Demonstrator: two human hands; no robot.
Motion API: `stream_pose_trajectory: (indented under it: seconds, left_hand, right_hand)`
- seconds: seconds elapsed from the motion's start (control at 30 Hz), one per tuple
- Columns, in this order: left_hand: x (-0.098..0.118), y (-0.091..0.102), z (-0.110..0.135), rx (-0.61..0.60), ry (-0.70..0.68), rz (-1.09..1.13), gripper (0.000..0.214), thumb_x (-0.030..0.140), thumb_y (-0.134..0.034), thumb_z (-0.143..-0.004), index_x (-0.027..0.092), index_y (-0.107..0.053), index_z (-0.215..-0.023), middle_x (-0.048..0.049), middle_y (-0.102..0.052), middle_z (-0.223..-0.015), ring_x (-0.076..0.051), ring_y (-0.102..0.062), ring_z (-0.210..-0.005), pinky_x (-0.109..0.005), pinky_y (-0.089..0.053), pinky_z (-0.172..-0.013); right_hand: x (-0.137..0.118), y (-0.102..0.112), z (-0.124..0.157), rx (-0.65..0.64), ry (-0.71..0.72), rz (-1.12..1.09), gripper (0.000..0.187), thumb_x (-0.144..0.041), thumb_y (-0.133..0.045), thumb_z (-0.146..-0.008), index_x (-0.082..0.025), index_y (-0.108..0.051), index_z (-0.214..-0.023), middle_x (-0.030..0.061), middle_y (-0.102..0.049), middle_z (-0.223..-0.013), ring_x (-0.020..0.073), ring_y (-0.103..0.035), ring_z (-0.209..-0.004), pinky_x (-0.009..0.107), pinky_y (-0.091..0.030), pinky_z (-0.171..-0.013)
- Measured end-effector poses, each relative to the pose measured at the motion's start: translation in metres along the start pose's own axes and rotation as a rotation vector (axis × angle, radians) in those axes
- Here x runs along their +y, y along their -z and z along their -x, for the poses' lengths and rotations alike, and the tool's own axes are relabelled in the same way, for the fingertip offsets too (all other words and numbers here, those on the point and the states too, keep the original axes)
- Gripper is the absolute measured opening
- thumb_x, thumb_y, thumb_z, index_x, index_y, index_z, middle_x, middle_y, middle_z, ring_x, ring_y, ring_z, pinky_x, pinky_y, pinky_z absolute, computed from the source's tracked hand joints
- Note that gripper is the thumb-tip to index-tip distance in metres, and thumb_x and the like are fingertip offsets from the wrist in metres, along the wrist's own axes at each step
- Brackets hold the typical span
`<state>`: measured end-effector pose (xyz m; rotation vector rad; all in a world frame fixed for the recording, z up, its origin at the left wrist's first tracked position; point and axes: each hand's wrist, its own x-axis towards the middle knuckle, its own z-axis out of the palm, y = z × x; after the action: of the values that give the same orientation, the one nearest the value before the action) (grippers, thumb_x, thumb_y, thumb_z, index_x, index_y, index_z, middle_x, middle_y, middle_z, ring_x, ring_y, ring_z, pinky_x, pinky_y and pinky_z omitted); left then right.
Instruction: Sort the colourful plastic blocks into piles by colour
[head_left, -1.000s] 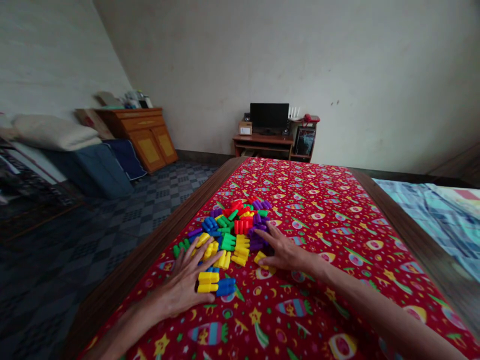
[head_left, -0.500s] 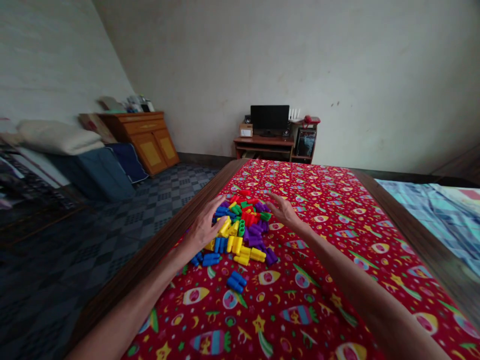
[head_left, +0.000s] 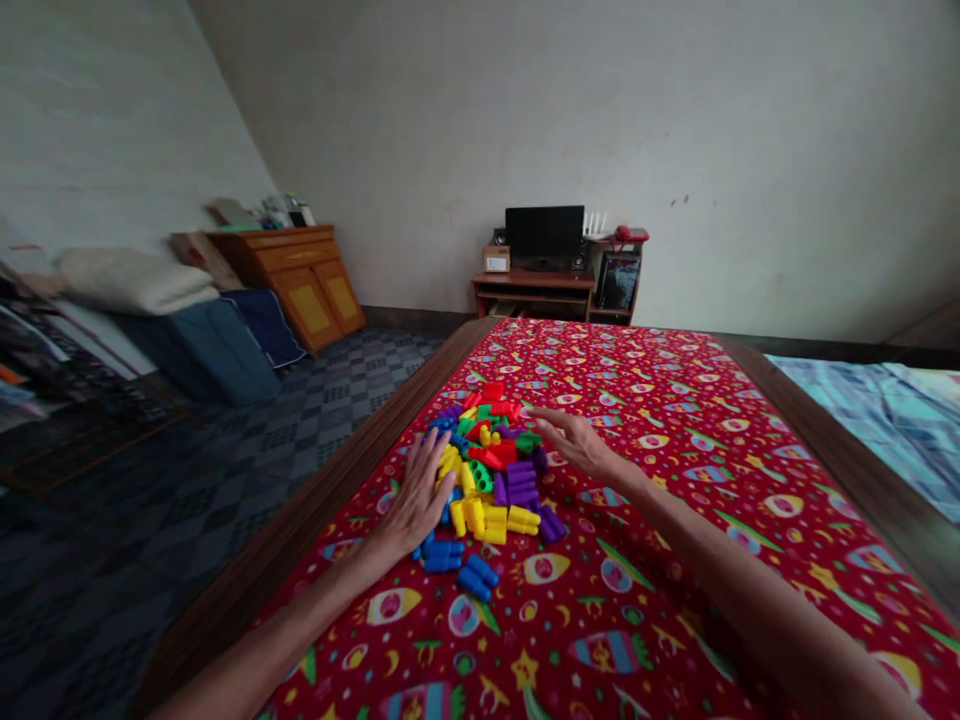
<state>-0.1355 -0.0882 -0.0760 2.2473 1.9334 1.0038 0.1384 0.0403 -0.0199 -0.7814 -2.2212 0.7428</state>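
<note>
A heap of plastic building blocks (head_left: 491, 465) in red, yellow, blue, green and purple lies on the table's red patterned cloth (head_left: 645, 480). My left hand (head_left: 418, 495) lies flat against the heap's left side, fingers stretched out and touching yellow and blue blocks. My right hand (head_left: 574, 440) rests open at the heap's right far side, fingers pointing left at the red and green blocks. Two blue blocks (head_left: 461, 565) lie loose at the heap's near edge. Neither hand holds a block.
The table has a dark wooden rim (head_left: 315, 510). A wooden cabinet (head_left: 300, 280) and folded bedding (head_left: 150, 300) stand at the left wall. A low desk with a monitor (head_left: 545, 240) is at the far wall. A blue checked bed (head_left: 892, 410) lies right.
Both hands swept forward from the near side of the heap to its flanks, then drew back slightly. The blocks got pushed closer together; the camera view shifted a little.
</note>
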Motion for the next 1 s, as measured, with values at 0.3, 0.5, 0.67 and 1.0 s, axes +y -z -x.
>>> stream_pose_trajectory:
  seconds: [0.3, 0.5, 0.67, 1.0]
  left_hand:
    - [-0.034, 0.002, -0.124, -0.026, 0.15, 0.282, 0.065, 0.05, -0.013, -0.096, 0.013, -0.04, -0.143, -0.011, -0.044, -0.149, -0.025, -0.028, -0.144, -0.046, -0.015, -0.12]
    - [-0.022, -0.025, -0.158, -0.227, 0.126, 0.379, 0.076, 0.064, -0.013, -0.091, 0.016, -0.058, -0.129, -0.0122, -0.066, -0.126, -0.029, -0.046, -0.133, -0.049, -0.034, -0.111]
    - [0.008, -0.034, -0.165, -0.349, 0.025, 0.457, 0.077, 0.064, -0.009, -0.091, 0.019, -0.057, -0.131, -0.0126, -0.067, -0.124, -0.026, -0.056, -0.124, -0.042, -0.043, -0.103]
    - [0.048, -0.049, -0.219, -0.521, -0.147, 0.397, 0.059, 0.06, -0.036, -0.087, 0.02, -0.068, -0.116, -0.0084, -0.07, -0.119, -0.03, -0.056, -0.123, -0.042, -0.045, -0.101]
  right_hand:
    - [0.092, 0.106, 0.132, 0.272, -0.133, 0.647, 0.044, -0.043, -0.038, -0.095, -0.015, -0.066, -0.114, 0.0178, -0.069, -0.112, 0.0298, -0.064, -0.106, 0.043, -0.052, -0.089]
    - [0.124, 0.109, 0.168, 0.322, -0.176, 0.839, 0.042, -0.039, -0.036, -0.096, -0.016, -0.063, -0.118, 0.0184, -0.063, -0.121, 0.0303, -0.056, -0.118, 0.048, -0.046, -0.1]
    - [0.119, 0.105, 0.161, 0.324, -0.155, 0.859, 0.045, -0.04, -0.033, -0.097, -0.012, -0.063, -0.115, 0.0203, -0.063, -0.118, 0.0308, -0.056, -0.116, 0.046, -0.046, -0.099]
    - [0.117, 0.104, 0.158, 0.343, -0.164, 0.862, 0.04, -0.036, -0.032, -0.097, -0.017, -0.062, -0.115, 0.0163, -0.064, -0.114, 0.029, -0.057, -0.111, 0.044, -0.048, -0.096]
